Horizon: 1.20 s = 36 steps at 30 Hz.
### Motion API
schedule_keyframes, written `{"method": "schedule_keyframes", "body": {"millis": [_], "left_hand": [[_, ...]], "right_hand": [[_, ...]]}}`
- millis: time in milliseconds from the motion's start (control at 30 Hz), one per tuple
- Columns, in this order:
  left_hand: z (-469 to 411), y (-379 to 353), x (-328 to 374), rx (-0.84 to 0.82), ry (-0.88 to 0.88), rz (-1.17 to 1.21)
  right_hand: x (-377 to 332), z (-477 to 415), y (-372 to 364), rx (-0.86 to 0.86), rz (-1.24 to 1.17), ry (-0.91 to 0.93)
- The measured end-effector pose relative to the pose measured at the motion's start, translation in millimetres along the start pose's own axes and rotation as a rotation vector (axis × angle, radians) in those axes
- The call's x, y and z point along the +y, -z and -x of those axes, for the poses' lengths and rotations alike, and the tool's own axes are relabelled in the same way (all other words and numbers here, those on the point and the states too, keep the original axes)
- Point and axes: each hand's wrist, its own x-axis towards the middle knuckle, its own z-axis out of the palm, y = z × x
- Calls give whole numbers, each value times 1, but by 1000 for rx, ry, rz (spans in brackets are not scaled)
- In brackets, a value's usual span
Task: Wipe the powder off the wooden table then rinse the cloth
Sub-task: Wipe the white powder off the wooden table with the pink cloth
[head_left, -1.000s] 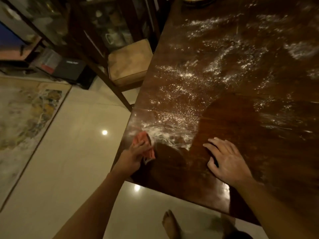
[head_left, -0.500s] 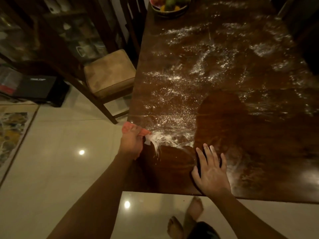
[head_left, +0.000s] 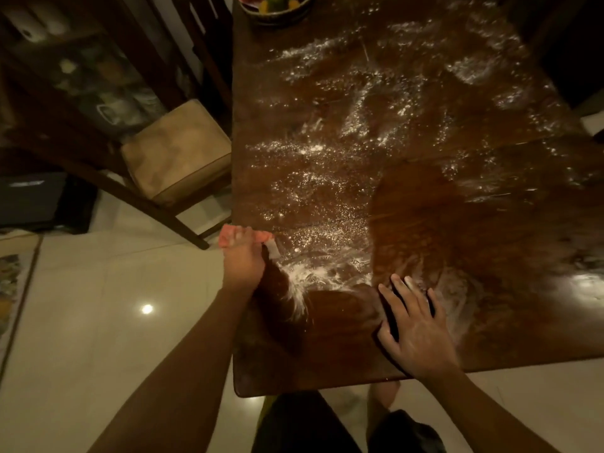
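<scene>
Fig.: head view of the desk (head_left: 327, 361) from its near edge. L. hand (head_left: 242, 266) is clenched round a pink cloth (head_left: 226, 236) at the desk's left edge, w/ part of the cloth jutting past the rim. R. hand (head_left: 416, 335) is released, lying palm down w/ fingers spread on the desk top close to the near edge, whitish dust on its back. White powder (head_left: 313, 148) is scattered over the middle & far parts of the desk; a thick smear lies just beside the L. hand, betw. the two hands. Darker bare patches show at the near-left corner & centre-right. Fruit bowl (head_left: 277, 13) at far edge. Cushioned chair (head_left: 178, 152) stands beside the left edge on a glossy tiled floor (head_left: 98, 322)
</scene>
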Motion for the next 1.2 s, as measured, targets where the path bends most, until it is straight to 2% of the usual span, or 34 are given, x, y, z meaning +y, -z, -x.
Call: {"method": "schedule_keyframes", "body": {"millis": [67, 100, 233, 300, 333, 367, 433, 567, 600, 667, 733, 833, 967, 1067, 1133, 1200], "left_hand": [[-12, -10, 12, -98, -67, -179], [-14, -14, 16, -156, -158, -188], [-2, 8, 4, -411, -564, 15], [-7, 29, -12, -519, -539, 140], [-16, 38, -18, -505, -517, 148], [-28, 44, -23, -413, -544, 73], [-54, 50, -28, -226, -644, -225], [-54, 38, -8, -326, -666, -574], [-43, 34, -2, -308, -667, -582], [-22, 25, 5, -282, -659, -387], [-10, 16, 4, -348, -636, -211], [-14, 4, 5, -424, -601, -187], [-66, -11, 46, -325, -724, -196], [-101, -24, 96, -317, -621, -230], [-96, -31, 119, -345, -737, -262], [-76, -32, 120, -415, -955, -256]], "right_hand": [[0, -2, 0, 2, -24, -23], [0, -2, 0, 3, -28, -38], [-18, -3, 0, 67, -61, -209], [-48, -8, -4, 98, -104, -406], [-66, -13, -8, 99, -110, -501], [-81, -18, -13, 98, -98, -573], [-99, -26, -18, 92, -66, -631], [-96, -24, -16, 105, -75, -637], [-97, -24, -15, 114, -71, -644], [-99, -26, -15, 134, -78, -665], [-100, -27, -14, 156, -106, -675], [-99, -26, -14, 185, -133, -682], [-99, -28, -15, 194, -147, -697], [-99, -27, -15, 186, -144, -709], [-99, -27, -15, 190, -146, -713], [-99, -27, -15, 205, -155, -714]]}}
